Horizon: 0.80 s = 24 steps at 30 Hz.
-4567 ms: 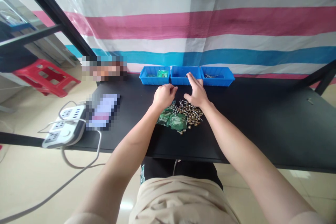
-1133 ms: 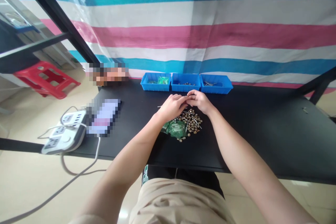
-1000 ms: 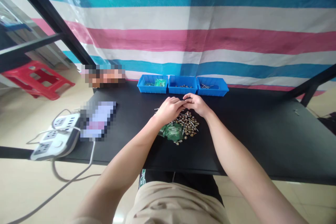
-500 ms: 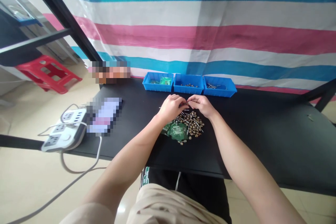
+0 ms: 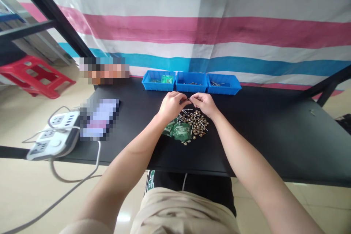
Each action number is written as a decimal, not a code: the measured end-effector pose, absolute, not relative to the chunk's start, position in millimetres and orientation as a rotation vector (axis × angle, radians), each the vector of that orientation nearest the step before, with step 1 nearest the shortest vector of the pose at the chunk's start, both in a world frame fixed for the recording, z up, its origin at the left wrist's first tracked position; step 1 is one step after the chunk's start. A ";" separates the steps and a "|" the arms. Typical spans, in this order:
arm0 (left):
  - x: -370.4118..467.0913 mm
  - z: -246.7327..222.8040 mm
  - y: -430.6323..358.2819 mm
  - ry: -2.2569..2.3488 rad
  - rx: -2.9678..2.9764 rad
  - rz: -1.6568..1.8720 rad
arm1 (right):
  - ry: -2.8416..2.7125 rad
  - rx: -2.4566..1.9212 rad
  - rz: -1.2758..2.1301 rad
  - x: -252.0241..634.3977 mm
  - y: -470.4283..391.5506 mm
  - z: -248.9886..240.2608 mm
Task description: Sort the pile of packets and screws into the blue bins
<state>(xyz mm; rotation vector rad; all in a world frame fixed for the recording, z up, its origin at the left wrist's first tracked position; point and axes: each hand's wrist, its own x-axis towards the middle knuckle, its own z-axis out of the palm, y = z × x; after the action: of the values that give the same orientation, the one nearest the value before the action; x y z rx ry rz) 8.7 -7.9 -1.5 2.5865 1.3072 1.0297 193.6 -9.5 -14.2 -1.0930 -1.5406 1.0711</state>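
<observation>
My left hand [image 5: 172, 106] and my right hand [image 5: 204, 103] meet fingertip to fingertip above the black table. Both are closed in a pinch around a small dark piece between them, too small to name. Just below my hands lies a pile of brass-coloured, round-headed screws or nails [image 5: 197, 123] mixed with thin silver pins. Green plastic packets [image 5: 181, 131] rest against the pile's left side. Behind my hands stand three blue bins: the left bin [image 5: 159, 87] holds green packets, the middle bin [image 5: 191, 88] a few brass pieces, the right bin [image 5: 224, 90] thin silver pins.
A white power strip [image 5: 56, 133] with grey cables and a blurred phone-like object [image 5: 102, 117] occupy the table's left end. A red stool [image 5: 37, 75] stands on the floor beyond. Behind the black table [image 5: 263, 131] hangs a striped sheet [image 5: 246, 29], between dark frame posts.
The view has shifted, so everything sits a little further left and higher. My hands keep their pinch over the pile, still close together.
</observation>
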 end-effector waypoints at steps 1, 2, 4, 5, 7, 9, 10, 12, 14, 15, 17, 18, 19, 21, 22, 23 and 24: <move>8.0 -2.2 -7.0 1.323 2.571 1.051 | -1.505 -1.067 1.102 192.7 -10.3 -13.9; 7.2 -2.9 -6.0 1.337 2.554 1.069 | -1.471 -1.041 1.135 191.6 -11.3 -13.3; 5.4 -4.3 -4.1 1.354 2.529 1.086 | -1.431 -1.002 1.186 189.2 -13.5 -11.5; 4.7 -4.9 -3.4 1.357 2.521 1.089 | -1.431 -0.993 1.200 188.2 -14.5 -10.6; 4.0 -5.6 -2.8 1.348 2.513 1.093 | -1.454 -0.993 1.205 186.7 -16.0 -9.4; 4.2 -5.7 -3.4 1.336 2.509 1.104 | -1.484 -1.004 1.198 186.2 -16.7 -9.5; 4.6 -5.5 -3.8 1.331 2.509 1.113 | -1.497 -1.006 1.195 186.3 -16.8 -9.9; 5.1 -5.5 -4.4 1.326 2.510 1.132 | -1.513 -1.000 1.193 186.9 -16.9 -11.2; 5.2 -6.1 -3.9 1.330 2.512 1.151 | -1.521 -0.989 1.196 187.8 -17.0 -12.4; 5.0 -6.8 -3.2 1.332 2.514 1.160 | -1.522 -0.990 1.199 188.4 -17.2 -12.8; 4.4 -8.5 -1.4 1.340 2.519 1.186 | -1.527 -1.002 1.211 189.3 -17.6 -13.0; 4.2 -9.5 -0.4 1.343 2.522 1.204 | -1.529 -1.007 1.217 189.7 -17.7 -13.0; 4.1 -10.3 0.4 1.344 2.523 1.223 | -1.531 -1.008 1.223 190.0 -17.8 -12.8; 4.4 -11.6 1.3 1.345 2.522 1.255 | -1.536 -0.993 1.230 190.3 -17.6 -12.7; 4.7 -11.9 1.5 1.349 2.517 1.267 | -1.539 -0.982 1.231 190.4 -17.3 -12.8; 5.0 -12.2 1.5 1.354 2.512 1.275 | -1.542 -0.971 1.231 190.5 -17.0 -13.1; 5.4 -12.2 1.4 1.361 2.506 1.277 | -1.547 -0.960 1.230 190.7 -16.6 -13.5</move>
<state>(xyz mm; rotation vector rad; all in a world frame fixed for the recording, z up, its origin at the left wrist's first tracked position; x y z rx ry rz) 5.4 1.4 -12.2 2.5060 1.3611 1.2773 190.7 -16.6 -13.5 -0.9604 -1.5471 1.2299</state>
